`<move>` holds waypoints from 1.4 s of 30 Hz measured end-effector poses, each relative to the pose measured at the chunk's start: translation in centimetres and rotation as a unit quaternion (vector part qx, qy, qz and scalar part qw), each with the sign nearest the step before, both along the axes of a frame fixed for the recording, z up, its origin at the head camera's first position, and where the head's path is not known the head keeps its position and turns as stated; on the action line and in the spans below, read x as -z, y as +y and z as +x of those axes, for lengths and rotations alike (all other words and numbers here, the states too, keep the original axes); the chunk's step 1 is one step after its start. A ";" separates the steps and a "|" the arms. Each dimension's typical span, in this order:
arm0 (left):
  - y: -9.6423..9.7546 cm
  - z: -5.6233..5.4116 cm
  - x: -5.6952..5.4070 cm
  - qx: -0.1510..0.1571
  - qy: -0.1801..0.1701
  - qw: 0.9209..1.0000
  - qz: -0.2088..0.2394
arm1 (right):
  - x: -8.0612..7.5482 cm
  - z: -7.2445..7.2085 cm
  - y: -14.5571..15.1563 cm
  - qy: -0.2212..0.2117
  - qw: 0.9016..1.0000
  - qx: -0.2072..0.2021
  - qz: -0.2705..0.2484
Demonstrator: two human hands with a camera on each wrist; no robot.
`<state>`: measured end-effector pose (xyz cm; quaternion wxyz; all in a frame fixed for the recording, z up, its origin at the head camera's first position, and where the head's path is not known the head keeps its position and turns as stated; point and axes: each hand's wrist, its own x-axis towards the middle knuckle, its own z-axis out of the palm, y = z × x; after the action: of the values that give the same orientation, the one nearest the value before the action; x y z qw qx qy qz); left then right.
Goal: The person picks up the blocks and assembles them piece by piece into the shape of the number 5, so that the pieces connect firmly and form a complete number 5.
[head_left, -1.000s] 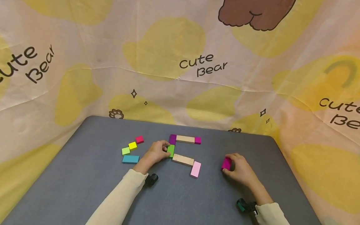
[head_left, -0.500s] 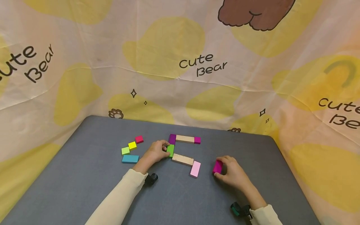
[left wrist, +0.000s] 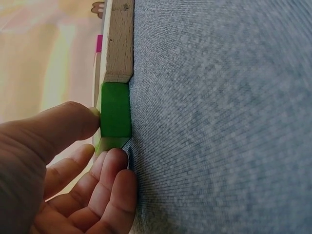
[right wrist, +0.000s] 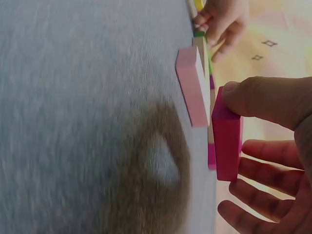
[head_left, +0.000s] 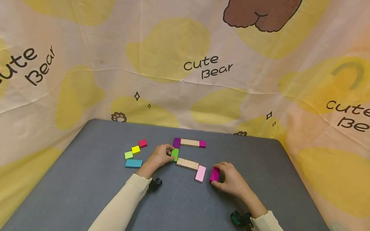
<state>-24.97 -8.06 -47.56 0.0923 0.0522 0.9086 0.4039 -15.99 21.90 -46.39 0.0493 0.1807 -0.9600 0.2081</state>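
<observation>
My left hand (head_left: 158, 156) has its thumb and fingers at the left side of a green block (head_left: 175, 155), which lies flat on the table; in the left wrist view the thumb touches that green block (left wrist: 116, 109). A magenta block (head_left: 214, 175) is pinched lengthwise between the thumb and fingers of my right hand (head_left: 232, 180). Seen from the right wrist, the magenta block (right wrist: 227, 144) is raised above the table, its shadow below. Close to its left lies a pink block (head_left: 200, 174), set at the end of a plain wooden block (head_left: 187, 164) that starts at the green one.
Beyond the green block, a purple block (head_left: 177, 143), another wooden block (head_left: 189, 142) and a small magenta cube (head_left: 202, 144) form a line. Left lie a red cube (head_left: 143, 143), a yellow cube (head_left: 136, 149), a light green cube (head_left: 128, 155) and a blue block (head_left: 134, 163).
My right hand has carried the magenta block leftward and slightly nearer to me, from the right of the table to just beside the pink block. My left hand has stayed at the green block.
</observation>
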 end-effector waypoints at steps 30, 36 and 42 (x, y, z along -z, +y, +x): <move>0.0 -0.1 0.1 0.004 0.014 1.000 -0.007 | 0.4 2.4 -5.7 0.016 0.987 -0.160 0.021; 0.0 -0.2 0.2 0.006 0.019 1.000 -0.012 | 0.9 2.4 -6.1 0.012 0.984 -0.176 0.034; -0.1 -0.2 0.2 0.006 0.014 1.000 -0.012 | 1.1 2.3 -6.4 0.016 0.983 -0.180 0.041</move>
<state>-25.17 -8.15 -47.80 0.0825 0.0620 0.9142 0.3918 -13.66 15.54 -47.51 0.0190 0.3561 -0.9184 0.1714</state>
